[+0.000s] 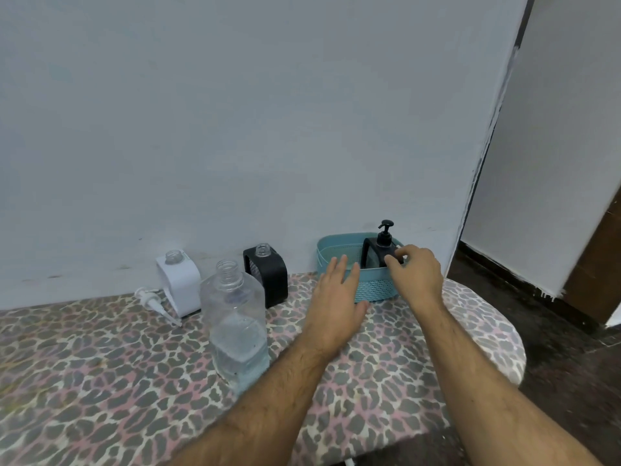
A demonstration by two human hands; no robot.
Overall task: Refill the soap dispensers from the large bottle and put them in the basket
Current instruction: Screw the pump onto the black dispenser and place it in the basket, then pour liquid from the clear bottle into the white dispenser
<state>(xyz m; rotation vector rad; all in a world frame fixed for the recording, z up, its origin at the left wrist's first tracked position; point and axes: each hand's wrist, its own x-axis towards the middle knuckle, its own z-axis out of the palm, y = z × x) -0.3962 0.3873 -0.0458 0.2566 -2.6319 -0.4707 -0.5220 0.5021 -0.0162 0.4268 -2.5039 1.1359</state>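
Two bare hairy forearms, no sleeves, hands [336, 297] unadorned

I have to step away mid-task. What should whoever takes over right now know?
Left hand: open, fingers straight, at the front of the teal basket.
Right hand: fingers curled at the black pump dispenser standing in the basket; whether they grip it I cannot tell.
Done: that one dispenser, pump on, is in the basket.
Left: the black dispenser and the white dispenser stand uncapped by the wall. The white pump lies on the table beside the white one.
The large bottle stands open, partly full.
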